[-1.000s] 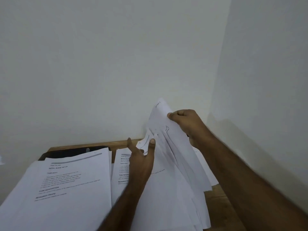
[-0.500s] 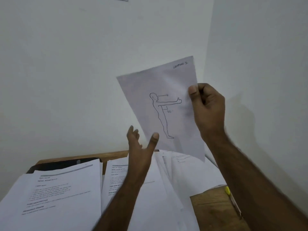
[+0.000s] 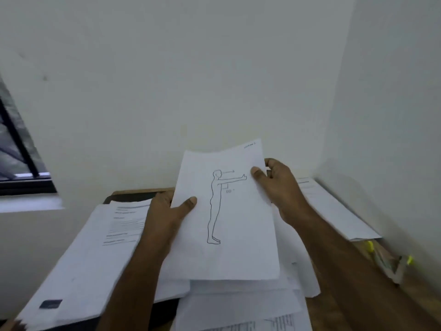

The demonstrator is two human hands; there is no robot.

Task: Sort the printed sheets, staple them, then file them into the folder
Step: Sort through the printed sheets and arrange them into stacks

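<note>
Both hands pinch the figure sheet (image 3: 229, 225): left hand (image 3: 167, 211) and right hand (image 3: 279, 187) grip opposite edges. Risk: sloppy piles (image 3: 95, 247) on the counter (image 3: 334, 314) invite misfiling or slipping.

Head camera looks forward and down, close over the desk (image 3: 317, 314), facing a wall corner (image 3: 334, 115).

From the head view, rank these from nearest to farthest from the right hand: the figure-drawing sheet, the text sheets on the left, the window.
1. figure-drawing sheet: pinched at its right edge by the right hand.
2. text sheets: on the desk, left, beyond the left hand.
3. window: far left, in the wall.
</note>
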